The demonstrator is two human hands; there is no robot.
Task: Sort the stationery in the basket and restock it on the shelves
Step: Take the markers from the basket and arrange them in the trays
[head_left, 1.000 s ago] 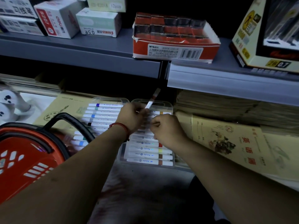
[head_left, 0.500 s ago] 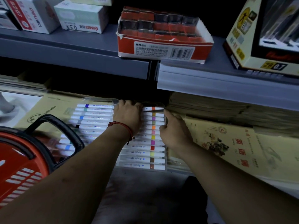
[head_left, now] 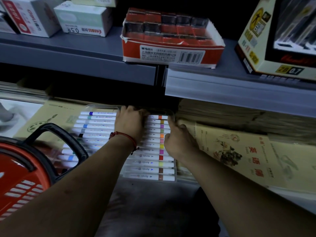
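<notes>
Fingers (head_left: 128, 110) of our left hand (head_left: 131, 125) lie spread over the top rows of the marker case (head_left: 150, 168), pressing down and gripping nothing. Our right hand (head_left: 179, 141) stretches its forefinger to the case's right rim, the other fingers tucked in, also holding nothing. The case lies below the grey shelf (head_left: 77, 67), between a second marker case (head_left: 95, 127) and the exercise books (head_left: 239, 151), with the basket (head_left: 22, 168) to our left.

To seat the row well, we judge it best to press evenly along the barrels until each sits level, while the right forefinger stops the case sliding sideways. We should then square it against its neighbour.

A second ago the left fingers pinched the orange marker (head_left: 159, 117) tilted above the case. Now it lies flat in the top row, and both hands have shifted towards the far end.
</notes>
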